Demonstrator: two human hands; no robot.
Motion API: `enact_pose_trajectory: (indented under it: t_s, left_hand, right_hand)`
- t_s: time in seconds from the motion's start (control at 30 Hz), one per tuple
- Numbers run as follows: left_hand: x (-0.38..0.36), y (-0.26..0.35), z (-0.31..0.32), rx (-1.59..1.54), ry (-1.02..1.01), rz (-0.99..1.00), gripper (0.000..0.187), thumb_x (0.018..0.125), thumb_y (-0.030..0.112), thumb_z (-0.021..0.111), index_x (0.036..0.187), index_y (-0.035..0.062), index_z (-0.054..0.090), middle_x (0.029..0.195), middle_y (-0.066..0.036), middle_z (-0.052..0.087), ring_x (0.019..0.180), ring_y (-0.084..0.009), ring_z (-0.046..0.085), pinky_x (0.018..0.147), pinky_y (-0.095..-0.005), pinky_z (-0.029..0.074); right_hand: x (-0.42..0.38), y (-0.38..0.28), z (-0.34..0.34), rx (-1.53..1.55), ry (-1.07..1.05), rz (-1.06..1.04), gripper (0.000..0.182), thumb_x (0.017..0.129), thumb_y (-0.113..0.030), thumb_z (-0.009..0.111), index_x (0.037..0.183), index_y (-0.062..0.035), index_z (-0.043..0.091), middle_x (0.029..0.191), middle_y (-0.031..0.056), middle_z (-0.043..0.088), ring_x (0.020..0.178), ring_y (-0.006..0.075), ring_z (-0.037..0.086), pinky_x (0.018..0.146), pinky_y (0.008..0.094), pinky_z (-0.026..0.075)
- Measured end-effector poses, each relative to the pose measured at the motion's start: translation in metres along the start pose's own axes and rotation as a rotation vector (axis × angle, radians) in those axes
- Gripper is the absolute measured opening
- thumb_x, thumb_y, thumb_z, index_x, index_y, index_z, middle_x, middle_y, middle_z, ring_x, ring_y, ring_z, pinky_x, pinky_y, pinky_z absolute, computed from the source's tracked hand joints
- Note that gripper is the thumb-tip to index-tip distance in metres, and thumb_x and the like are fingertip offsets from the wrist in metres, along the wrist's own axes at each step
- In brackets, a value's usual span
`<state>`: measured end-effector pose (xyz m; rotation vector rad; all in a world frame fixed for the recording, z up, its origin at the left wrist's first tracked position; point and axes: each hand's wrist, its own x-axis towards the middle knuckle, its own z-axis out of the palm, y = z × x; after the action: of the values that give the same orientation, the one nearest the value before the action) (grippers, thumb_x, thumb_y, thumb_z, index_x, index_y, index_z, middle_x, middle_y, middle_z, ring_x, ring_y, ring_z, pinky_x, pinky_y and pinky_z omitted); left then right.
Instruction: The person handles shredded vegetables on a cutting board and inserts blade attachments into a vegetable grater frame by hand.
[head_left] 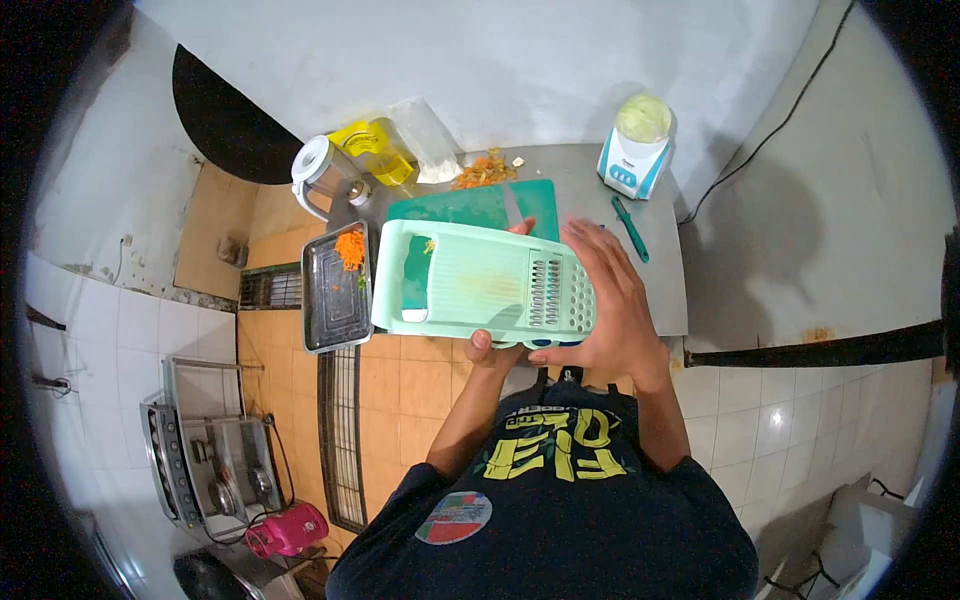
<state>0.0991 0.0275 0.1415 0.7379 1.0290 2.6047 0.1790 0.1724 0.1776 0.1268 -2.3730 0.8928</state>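
Observation:
A pale green plastic grater (pixel 480 285) is held level above the table, its metal grating holes toward the right end and its open handle at the left. My left hand (pixel 492 352) supports it from below, with the thumb on the near edge and a fingertip showing at the far edge. Around the right end, my right hand (pixel 622 310) is closed, thumb at the near side and slightly blurred fingers at the far side. Under the grater lies a green cutting board (pixel 440 207) with a knife (pixel 512 203) on it. A green-handled peeler or knife (pixel 630 230) lies to the right.
A metal tray (pixel 335 310) with shredded carrot (pixel 350 250) sits at the left. Behind are a blender jug (pixel 322 170), a yellow package (pixel 375 150), orange peelings (pixel 485 172) and a white kitchen scale (pixel 632 165) bearing a pale green vegetable (pixel 643 118).

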Motion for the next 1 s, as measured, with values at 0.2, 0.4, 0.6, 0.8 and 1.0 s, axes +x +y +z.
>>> enact_pose_trajectory:
  t_s: [0.2, 0.4, 0.6, 0.8, 1.0]
  left_hand:
    - [0.002, -0.001, -0.004, 0.049, 0.023, 0.049, 0.120, 0.069, 0.061, 0.071, 0.162, 0.0061, 0.018, 0.157, -0.037, 0.034, 0.150, -0.0501, 0.029, 0.121, -0.0617, 0.031]
    - [-0.001, 0.005, 0.003, 0.037, 0.051, 0.028, 0.121, 0.069, 0.062, 0.072, 0.163, 0.0068, 0.018, 0.156, -0.038, 0.033, 0.150, -0.0508, 0.030, 0.121, -0.0619, 0.031]
    - [0.002, 0.005, -0.003, 0.060, 0.040, 0.019, 0.123, 0.069, 0.062, 0.073, 0.163, 0.0062, 0.017, 0.156, -0.041, 0.031, 0.147, -0.0515, 0.034, 0.118, -0.0615, 0.035]
    - [0.001, 0.005, -0.001, 0.088, 0.056, 0.020, 0.123, 0.069, 0.064, 0.072, 0.163, 0.0062, 0.017, 0.156, -0.040, 0.031, 0.144, -0.0504, 0.038, 0.117, -0.0608, 0.038]
    - [-0.003, 0.003, 0.001, 0.069, 0.094, 0.027, 0.123, 0.069, 0.066, 0.071, 0.163, 0.0064, 0.017, 0.155, -0.039, 0.033, 0.144, -0.0493, 0.039, 0.117, -0.0590, 0.039]
  right_hand:
    - [-0.003, 0.000, 0.005, 0.092, -0.041, 0.048, 0.120, 0.053, -0.055, 0.095, 0.147, 0.0035, 0.047, 0.137, 0.0251, 0.059, 0.123, 0.0434, 0.060, 0.107, 0.0523, 0.047]
    - [-0.002, 0.000, 0.006, 0.083, -0.023, 0.025, 0.117, 0.053, -0.054, 0.094, 0.145, 0.0035, 0.050, 0.133, 0.0250, 0.060, 0.120, 0.0430, 0.061, 0.103, 0.0513, 0.049]
    - [-0.003, 0.002, 0.009, 0.096, -0.029, 0.031, 0.115, 0.054, -0.055, 0.094, 0.145, 0.0022, 0.051, 0.132, 0.0246, 0.060, 0.119, 0.0427, 0.061, 0.103, 0.0513, 0.050]
    - [-0.003, 0.002, 0.011, 0.096, -0.021, 0.029, 0.113, 0.055, -0.055, 0.093, 0.144, 0.0021, 0.052, 0.131, 0.0243, 0.061, 0.118, 0.0429, 0.062, 0.103, 0.0515, 0.050]
    - [-0.003, 0.003, 0.012, 0.062, -0.021, 0.020, 0.116, 0.051, -0.057, 0.096, 0.140, 0.0045, 0.055, 0.131, 0.0237, 0.062, 0.118, 0.0394, 0.065, 0.102, 0.0485, 0.052]
